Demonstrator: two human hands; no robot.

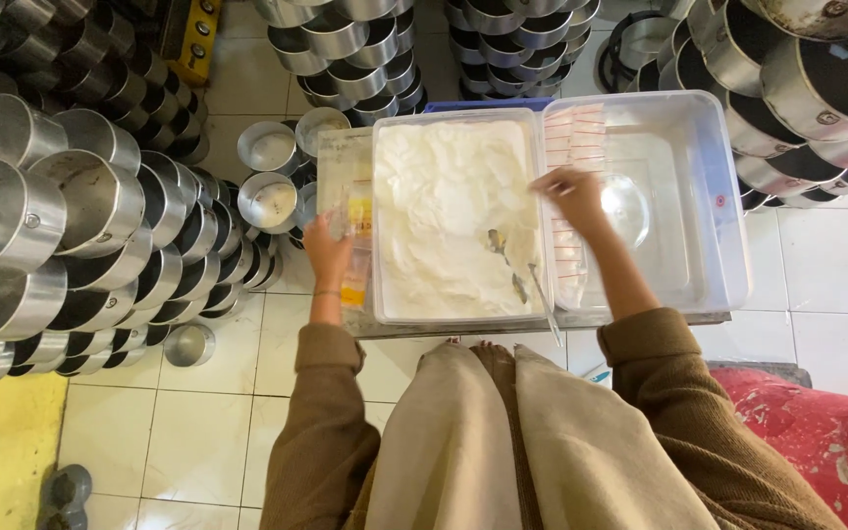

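Head view. The left hand (pixel 326 250) pinches a clear bag (pixel 353 245) with a yellow patch, just beside the tub of white powder (pixel 449 216) on the bench (pixel 341 157). The right hand (pixel 571 191) reaches over a strip of labels (pixel 573 132); its grip is blurred and cannot be told. A spoon (pixel 542 294) lies in the powder, its bowl buried.

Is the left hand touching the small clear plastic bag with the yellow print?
Touching. The head view shows the left hand with fingers wrapped around the small clear plastic bag beside the white-filled tub.
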